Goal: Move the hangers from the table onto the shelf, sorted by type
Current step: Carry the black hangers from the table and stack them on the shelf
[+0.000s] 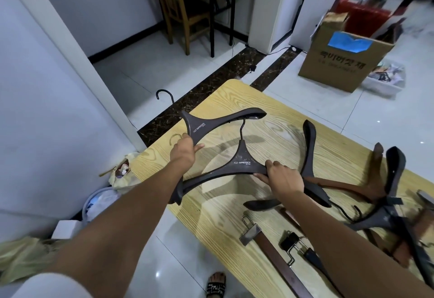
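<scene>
Two matching grey hangers are up, one per hand. My left hand [184,149] is curled round an arm of the first grey hanger [211,124], over the table's [281,119] left edge. My right hand [283,179] grips the second grey hanger [242,163] above the tabletop. Two clip types lie at the near edge: brown clip hanger [267,246] and black clip hanger [291,243]. The tangled heap [380,222] at right can't be counted.

Hanger pile [380,221], right: blurred, cut off by the edge.
Black clip hanger [291,243], near: bar partly behind my right forearm [347,250].
Cardboard box [335,62], far: print unreadable.
</scene>
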A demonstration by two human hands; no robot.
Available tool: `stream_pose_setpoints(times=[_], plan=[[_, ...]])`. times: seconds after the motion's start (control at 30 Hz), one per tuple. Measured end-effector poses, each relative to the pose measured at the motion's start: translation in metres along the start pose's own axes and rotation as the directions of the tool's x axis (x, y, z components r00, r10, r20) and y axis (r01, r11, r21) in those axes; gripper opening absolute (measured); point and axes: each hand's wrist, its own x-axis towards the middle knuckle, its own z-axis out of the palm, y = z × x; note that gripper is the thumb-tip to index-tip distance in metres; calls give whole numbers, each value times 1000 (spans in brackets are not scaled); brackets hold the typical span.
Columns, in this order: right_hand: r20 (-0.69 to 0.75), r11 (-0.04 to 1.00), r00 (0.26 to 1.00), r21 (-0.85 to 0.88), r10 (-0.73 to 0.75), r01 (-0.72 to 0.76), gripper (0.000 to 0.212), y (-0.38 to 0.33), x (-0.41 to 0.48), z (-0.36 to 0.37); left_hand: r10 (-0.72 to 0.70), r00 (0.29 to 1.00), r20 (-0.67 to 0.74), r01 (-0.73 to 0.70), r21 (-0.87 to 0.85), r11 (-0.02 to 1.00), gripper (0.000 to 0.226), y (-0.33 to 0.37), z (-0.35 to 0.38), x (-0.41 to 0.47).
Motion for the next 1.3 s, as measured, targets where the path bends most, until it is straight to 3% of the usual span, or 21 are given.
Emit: stream_pose_setpoints(times=[0.17, 0.4, 0.57, 0.77, 1.0, 1.07, 1.3], plan=[[-70, 999, 997, -16, -32, 31, 54, 7, -12, -20, 51, 995, -91, -44, 78, 996, 43, 3, -31, -12], [-144, 994, 985, -55, -100, 93, 55, 14, -31, -38, -24, 980, -200, 23, -6, 1000, 44, 11, -59, -36], [-215, 978, 956, -113, -197, 176, 54, 32, -44, -61, 49, 961, -274, -40, 37, 998, 36, -4, -78, -65], [-354, 939, 870, -148, -342, 309, 55, 43, -51, -91, 124, 950, -286, -69, 195, 978, 32, -30, -93, -104], [-457, 875, 754, -134, -471, 465, 70, 1, -60, -101, 104, 941, -322, 1, 310, 951, 37, -52, -110, -157], [-477, 866, 741, -96, -473, 491, 73, -18, -60, -104, 114, 932, -344, 3, 324, 946, 38, -64, -114, -174], [-602, 759, 574, -84, -555, 646, 73, -85, -63, -124, -2, 892, -453, 131, 255, 958, 41, -119, -148, -231]])
